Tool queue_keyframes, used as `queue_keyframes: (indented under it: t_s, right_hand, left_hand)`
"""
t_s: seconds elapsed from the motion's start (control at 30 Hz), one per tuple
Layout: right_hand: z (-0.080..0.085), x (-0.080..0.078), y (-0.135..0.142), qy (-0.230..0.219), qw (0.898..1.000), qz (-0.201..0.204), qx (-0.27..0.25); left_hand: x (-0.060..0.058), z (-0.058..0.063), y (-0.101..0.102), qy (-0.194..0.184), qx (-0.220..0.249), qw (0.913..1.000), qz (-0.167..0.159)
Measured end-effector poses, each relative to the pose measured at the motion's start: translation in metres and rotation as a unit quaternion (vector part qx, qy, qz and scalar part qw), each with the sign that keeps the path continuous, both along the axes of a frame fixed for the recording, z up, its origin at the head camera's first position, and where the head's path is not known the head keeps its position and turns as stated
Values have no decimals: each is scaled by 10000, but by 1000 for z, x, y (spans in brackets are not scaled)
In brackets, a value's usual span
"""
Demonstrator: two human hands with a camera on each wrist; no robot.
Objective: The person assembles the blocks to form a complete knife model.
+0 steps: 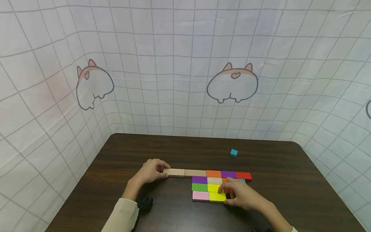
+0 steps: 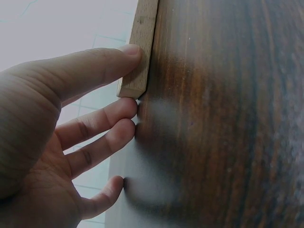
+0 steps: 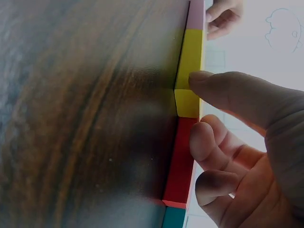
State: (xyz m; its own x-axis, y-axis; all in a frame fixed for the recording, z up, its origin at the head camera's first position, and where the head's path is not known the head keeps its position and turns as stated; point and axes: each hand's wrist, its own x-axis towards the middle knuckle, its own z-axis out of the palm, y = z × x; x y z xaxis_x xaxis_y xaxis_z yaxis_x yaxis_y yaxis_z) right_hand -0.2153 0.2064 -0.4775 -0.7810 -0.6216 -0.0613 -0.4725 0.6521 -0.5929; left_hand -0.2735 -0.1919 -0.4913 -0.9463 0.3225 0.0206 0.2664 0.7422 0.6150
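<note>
My left hand (image 1: pixel 150 170) pinches the left end of a plain wooden block (image 1: pixel 176 172), its thumb against the near side; in the left wrist view, the other fingertips lie at the block's end (image 2: pixel 131 90) and on the table. My right hand (image 1: pixel 240 194) grips a yellow block (image 1: pixel 216 197) at the front right corner of a flat mosaic of coloured blocks, thumb on its near face. Beside that yellow block a red block (image 3: pixel 180 161) shows in the right wrist view, mostly hidden under the hand from above. A pink block (image 1: pixel 200 196) adjoins it on the left.
The back row continues with a second wooden block (image 1: pixel 195 173), then orange (image 1: pixel 213 174), purple (image 1: pixel 228 174) and red (image 1: pixel 243 176) blocks. Green (image 1: pixel 199 187) and purple (image 1: pixel 199 179) blocks edge the mosaic's left. One small blue block (image 1: pixel 233 152) lies apart, farther back on the dark table (image 1: pixel 174 148).
</note>
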Motion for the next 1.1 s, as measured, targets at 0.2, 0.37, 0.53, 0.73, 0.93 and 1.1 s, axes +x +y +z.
queue_keyframes:
  t_s: [0.2, 0.37, 0.53, 0.73, 0.93, 1.1]
  right_hand:
    - [0, -1, 2, 71, 9997, 199, -151]
    - [4, -8, 9, 25, 9991, 182, -381]
    - [12, -33, 25, 245, 9966, -357, -707]
    - [9, -80, 49, 275, 9850, -1445, -902]
    - [-5, -117, 67, 154, 9798, -1822, -807]
    - [-11, -133, 72, -204, 9787, -1920, -701]
  left_hand:
    - [-1, -2, 0, 4, 5, 10000, -23]
    - [-1, -2, 0, 14, 48, 10000, -51]
    - [-2, -2, 0, 19, 17, 10000, -19]
    - [-2, -1, -2, 41, 63, 10000, -43]
    - [0, -1, -1, 30, 50, 10000, -62]
    - [0, 0, -2, 76, 77, 9999, -127]
